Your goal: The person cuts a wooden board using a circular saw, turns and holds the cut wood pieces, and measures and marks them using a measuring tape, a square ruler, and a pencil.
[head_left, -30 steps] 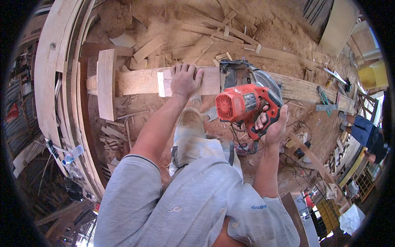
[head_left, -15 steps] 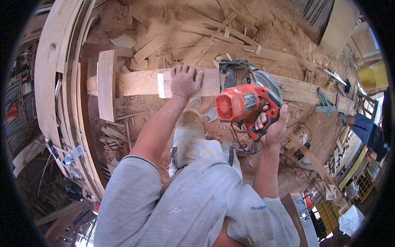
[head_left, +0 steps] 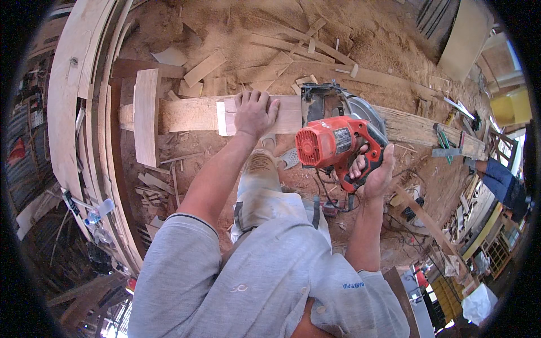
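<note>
My left hand (head_left: 256, 115) presses on a short, pale reddish wooden board (head_left: 289, 112), its fingers hooked over the far edge and the thumb apart. Under that board a long, rough wooden beam (head_left: 189, 115) runs from left to right. My right hand (head_left: 376, 172) is closed round the black-and-red rear handle of a red circular saw (head_left: 337, 141). The saw's base plate sits at the board's right end, against or over it, with the silver blade guard on the right. The blade itself and the cut line are hidden.
Across the beam's left part lies a thick wood block (head_left: 146, 118). Tall planks (head_left: 70, 84) stand along the left. Sawdust and offcuts (head_left: 204, 67) cover the ground beyond. A grey flat-bladed tool (head_left: 447, 152) rests near the beam's right end, close to another person's leg (head_left: 501, 180).
Both hands, the board and the saw hold nearly the same place. Only a very slight shift of the whole view shows.
</note>
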A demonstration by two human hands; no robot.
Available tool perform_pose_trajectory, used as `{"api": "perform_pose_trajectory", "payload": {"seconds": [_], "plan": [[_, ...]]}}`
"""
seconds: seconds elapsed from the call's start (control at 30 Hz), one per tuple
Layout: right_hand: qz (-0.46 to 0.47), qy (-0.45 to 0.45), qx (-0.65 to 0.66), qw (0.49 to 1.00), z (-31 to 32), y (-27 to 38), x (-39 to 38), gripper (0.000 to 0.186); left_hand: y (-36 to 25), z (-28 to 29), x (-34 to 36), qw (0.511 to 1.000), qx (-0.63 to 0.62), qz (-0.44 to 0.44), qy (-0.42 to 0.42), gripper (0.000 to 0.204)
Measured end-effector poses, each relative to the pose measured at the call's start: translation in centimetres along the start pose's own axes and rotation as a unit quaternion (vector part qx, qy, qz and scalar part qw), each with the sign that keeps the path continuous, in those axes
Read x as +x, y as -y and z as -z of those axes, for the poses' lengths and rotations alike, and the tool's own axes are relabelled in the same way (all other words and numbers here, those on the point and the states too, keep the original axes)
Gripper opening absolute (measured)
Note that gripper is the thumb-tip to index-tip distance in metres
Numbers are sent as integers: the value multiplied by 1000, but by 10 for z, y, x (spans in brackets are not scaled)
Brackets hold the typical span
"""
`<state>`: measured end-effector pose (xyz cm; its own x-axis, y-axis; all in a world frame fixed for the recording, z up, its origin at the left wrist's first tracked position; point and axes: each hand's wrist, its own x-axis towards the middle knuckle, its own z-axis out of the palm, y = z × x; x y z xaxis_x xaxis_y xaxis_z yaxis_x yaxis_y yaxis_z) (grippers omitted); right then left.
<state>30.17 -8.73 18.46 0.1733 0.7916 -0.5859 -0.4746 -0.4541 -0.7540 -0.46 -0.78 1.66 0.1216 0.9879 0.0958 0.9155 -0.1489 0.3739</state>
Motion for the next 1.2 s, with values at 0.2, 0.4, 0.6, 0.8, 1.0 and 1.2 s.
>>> {"api": "perform_pose_trajectory", "payload": {"seconds": [0.2, 0.4, 0.6, 0.8, 1.0, 1.2], "plan": [[8, -7, -6, 1000, -5, 1, -1, 70, 0, 1, -2, 1000, 3, 1, 4, 34], [11, -6, -6, 1000, -5, 1, -2, 70, -1, 2, -6, 1000, 2, -1, -3, 34], [6, -19, -9, 1000, -7, 2, -3, 70, -1, 3, -7, 1000, 7, -2, -7, 33], [0, -15, 1, 1000, -7, 2, -5, 70, -1, 5, -11, 1000, 10, 2, 0, 33], [9, -19, -17, 1000, -11, 5, -11, 68, -3, 8, -14, 1000, 10, -4, -11, 34], [18, -23, -15, 999, -6, 3, -33, 67, -11, 16, -31, 1000, 1, 4, -4, 34]]}}
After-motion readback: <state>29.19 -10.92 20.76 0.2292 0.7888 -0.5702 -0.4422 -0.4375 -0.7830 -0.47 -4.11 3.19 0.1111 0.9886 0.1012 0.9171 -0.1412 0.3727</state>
